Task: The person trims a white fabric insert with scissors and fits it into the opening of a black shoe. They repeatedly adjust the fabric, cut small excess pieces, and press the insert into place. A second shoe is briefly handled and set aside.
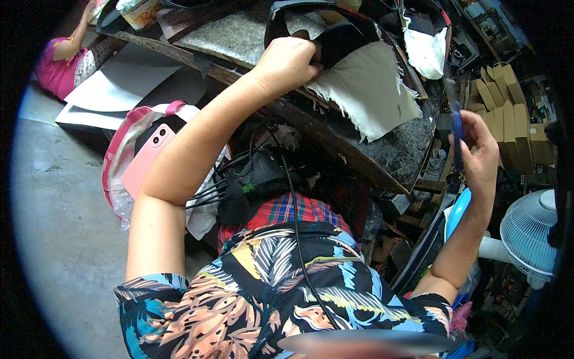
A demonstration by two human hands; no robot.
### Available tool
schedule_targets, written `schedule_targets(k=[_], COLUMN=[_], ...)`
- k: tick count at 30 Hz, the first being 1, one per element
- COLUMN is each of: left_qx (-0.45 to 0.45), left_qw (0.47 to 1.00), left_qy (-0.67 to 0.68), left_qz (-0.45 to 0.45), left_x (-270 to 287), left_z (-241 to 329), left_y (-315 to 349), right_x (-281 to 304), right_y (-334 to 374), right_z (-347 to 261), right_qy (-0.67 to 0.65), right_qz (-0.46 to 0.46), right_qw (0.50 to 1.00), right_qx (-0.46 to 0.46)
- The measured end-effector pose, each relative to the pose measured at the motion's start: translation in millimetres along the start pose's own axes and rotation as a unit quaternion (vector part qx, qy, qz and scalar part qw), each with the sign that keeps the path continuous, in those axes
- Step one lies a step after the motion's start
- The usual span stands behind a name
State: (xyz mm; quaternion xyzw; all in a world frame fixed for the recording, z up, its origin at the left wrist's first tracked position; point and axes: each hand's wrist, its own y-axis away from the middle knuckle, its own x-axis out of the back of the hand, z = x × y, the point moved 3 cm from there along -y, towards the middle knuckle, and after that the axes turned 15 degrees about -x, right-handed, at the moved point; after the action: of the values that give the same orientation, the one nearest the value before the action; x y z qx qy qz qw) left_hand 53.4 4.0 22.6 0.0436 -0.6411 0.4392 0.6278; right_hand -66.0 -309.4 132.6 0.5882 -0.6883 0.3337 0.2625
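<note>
My left hand is closed at the edge of a curved black piece that looks like leather. From that piece hangs a cream cloth with frayed edges, draped over the worn workbench. The fingertips of this hand are partly hidden. Off to the right, away from the bench, my right hand grips a slim tool with a dark blue handle. Its upper end is smeared by motion, so its kind cannot be made out.
Another black piece with white cloth lies at the bench's far right. Cardboard boxes and a fan stand right. Left are a bag with a pink phone, white sheets, a bucket and another person.
</note>
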Motion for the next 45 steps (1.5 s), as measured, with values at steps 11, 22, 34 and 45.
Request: schedule_targets(k=[11,22,34,45], left_qx=[-0.001,-0.021,-0.036,-0.031], left_qw=[0.999,0.998,0.998,0.981], left_qy=[0.052,0.055,0.046,0.193], left_qz=[-0.016,0.011,0.03,0.007], left_x=[-3.1,-6.4,-8.7,-5.6], left_z=[-6.7,-6.1,-3.7,-15.5], left_y=[1.6,5.4,6.1,14.0], right_x=[-55.8,-62.1,-64.3,-23.5], right_y=[-47.9,-70.1,-84.2,-36.3], right_z=[-90.2,-107.7,-116.6,-28.6], right_qy=[0.471,0.501,0.504,0.364], right_qz=[-0.007,-0.048,-0.103,-0.092], right_qw=[0.844,0.816,0.802,0.909], right_qx=[0.255,0.286,0.302,0.179])
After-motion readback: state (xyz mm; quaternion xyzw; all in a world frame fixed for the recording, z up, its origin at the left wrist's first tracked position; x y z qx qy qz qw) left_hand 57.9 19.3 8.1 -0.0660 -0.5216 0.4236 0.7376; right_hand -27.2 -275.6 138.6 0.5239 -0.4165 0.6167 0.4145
